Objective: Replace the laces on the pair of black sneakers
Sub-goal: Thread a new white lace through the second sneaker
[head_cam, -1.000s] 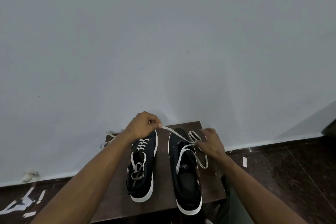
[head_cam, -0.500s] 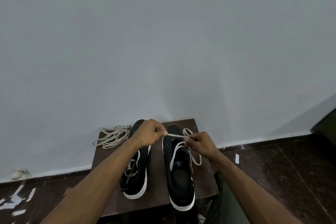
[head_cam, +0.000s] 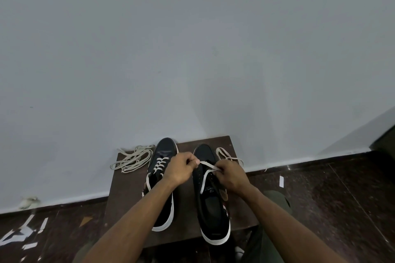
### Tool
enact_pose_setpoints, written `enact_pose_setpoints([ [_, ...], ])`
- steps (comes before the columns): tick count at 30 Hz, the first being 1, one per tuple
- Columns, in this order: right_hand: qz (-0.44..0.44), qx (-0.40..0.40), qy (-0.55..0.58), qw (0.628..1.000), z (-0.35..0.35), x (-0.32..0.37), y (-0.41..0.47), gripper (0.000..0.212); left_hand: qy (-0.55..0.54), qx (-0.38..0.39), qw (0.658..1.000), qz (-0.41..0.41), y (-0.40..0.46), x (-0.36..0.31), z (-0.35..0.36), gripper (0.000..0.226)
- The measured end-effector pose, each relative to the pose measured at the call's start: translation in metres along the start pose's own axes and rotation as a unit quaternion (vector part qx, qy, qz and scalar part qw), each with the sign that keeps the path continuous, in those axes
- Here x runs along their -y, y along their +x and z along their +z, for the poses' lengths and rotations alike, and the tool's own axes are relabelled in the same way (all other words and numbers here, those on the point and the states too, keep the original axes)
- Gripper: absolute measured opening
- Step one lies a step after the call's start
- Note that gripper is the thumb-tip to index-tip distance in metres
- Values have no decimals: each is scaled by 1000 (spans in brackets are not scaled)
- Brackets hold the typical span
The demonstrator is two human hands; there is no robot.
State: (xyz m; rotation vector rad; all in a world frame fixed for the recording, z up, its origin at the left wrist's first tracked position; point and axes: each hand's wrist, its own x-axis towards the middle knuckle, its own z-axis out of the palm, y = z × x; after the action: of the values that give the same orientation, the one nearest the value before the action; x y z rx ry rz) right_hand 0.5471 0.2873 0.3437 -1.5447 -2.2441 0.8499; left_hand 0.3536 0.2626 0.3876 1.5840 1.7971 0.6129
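On a low dark stool (head_cam: 186, 235) pushed against a grey wall, a seated person works a pale lace (head_cam: 208, 164) into the right-hand sneaker (head_cam: 211, 205) of a black pair, both shoes lying toes to the wall and heels toward the sitter. The left hand (head_cam: 178, 170) pinches one end of the lace between thumb and curled fingers just above the shoe's forward eyelets; the right hand (head_cam: 229, 174) is curled over the same lace at the shoe's far edge, gripping it there. Between the two hands the lace runs short and taut, crosswise to the shoe's long axis, while a free length trails down along the tongue and another loops onto the stool beyond the toe.

The left-hand sneaker (head_cam: 162, 179) already shows several pale bars across its front eyelets, its middle hidden under the left forearm. A loose bundle of laces (head_cam: 133, 159) lies at the stool's far left corner, well apart from both hands.

The lacing appears barely begun on this shoe. The next threading would likely run heelward, toward the sitter, and both hands sit equally close to the eyelets, one on each side.
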Motion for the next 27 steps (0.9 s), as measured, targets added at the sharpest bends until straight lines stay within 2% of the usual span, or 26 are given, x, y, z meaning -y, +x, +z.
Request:
enact_pose_setpoints([
  [4,163,-63,129,976,10,-9,-3,24,8,7,1000,-14,1,-2,7,23],
  [7,228,-71,194,951,14,-8,3,12,-1,3,999,-36,3,-5,14,18],
  [10,284,-53,273,918,14,-18,10,13,-30,-10,998,-54,4,-11,20,19],
  [14,246,-35,236,940,-14,-7,31,17,-70,-38,995,-58,10,-19,14,23],
  [18,147,-34,231,961,-52,33,80,21,-102,-106,989,-33,19,-30,-6,25],
  [22,90,-40,258,961,-76,73,117,16,-141,-155,978,-19,28,-38,-29,21],
  [25,90,-18,126,988,-68,65,112,13,-121,-156,980,-15,31,-37,-36,16],
  [27,100,32,36,994,-59,49,94,37,-84,-146,986,-9,29,-33,-35,18],
])
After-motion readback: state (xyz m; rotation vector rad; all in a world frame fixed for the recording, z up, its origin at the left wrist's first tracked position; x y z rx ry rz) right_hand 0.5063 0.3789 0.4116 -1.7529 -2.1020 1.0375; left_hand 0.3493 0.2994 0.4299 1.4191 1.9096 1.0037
